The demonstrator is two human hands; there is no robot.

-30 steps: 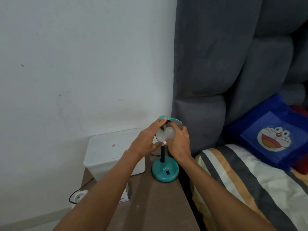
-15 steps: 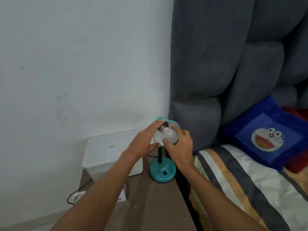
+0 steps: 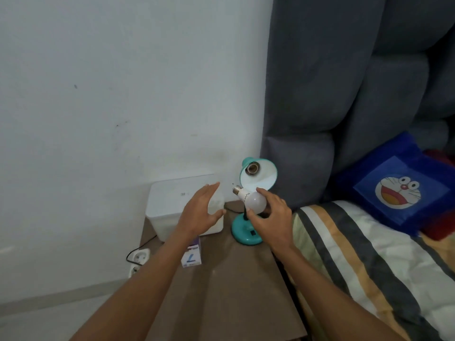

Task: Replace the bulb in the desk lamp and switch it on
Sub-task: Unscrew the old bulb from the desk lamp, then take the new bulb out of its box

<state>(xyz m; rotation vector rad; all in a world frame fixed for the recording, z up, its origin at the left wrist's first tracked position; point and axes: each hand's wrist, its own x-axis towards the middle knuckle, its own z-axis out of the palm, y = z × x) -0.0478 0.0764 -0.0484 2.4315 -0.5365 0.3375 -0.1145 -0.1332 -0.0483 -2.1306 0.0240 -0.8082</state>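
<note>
Bulb (image 3: 256, 202) now out of the socket (image 3: 252, 169), both hands drawn back from the teal desk lamp (image 3: 258, 177). Right hand (image 3: 272, 217) fingers closed around the bulb, screw cap pointing up-left, just below the shade. Left hand (image 3: 200, 212) fingers spread wide, empty, above the worktop (image 3: 229, 286) before a white box (image 3: 172, 200).

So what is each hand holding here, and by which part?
The right hand grips the white globe bulb by its round glass end, screw base free. The left hand is open, empty.

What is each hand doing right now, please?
Left hand: open, holding nothing.
Right hand: closed on the round white light bulb, out of the teal desk lamp.
</note>
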